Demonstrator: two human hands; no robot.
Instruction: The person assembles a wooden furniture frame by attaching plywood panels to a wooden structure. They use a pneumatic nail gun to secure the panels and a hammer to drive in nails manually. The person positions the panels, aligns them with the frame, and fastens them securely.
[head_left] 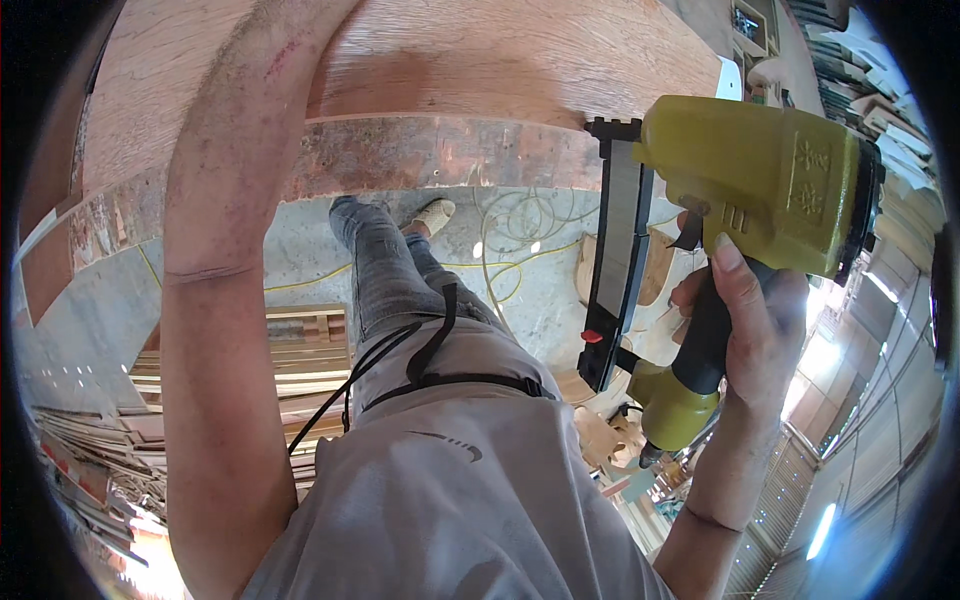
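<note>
My right hand [745,325] grips the black handle of a yellow-green pneumatic nail gun [760,180]. Its black magazine [620,260] hangs downward. The gun's nose touches the front edge [430,155] of a large reddish plywood panel [500,55], near the panel's right end. My left forearm [225,200] reaches up across the panel and leaves the picture at the top, so my left hand is hidden. The panel's edge is rough and brown.
Below the panel are my grey-trousered leg [385,265] and light shoe [435,215] on a concrete floor. Yellow hose and pale cables [510,255] coil there. Stacked wood strips [300,350] lie left, curved wooden offcuts [600,430] right, shelving [860,90] far right.
</note>
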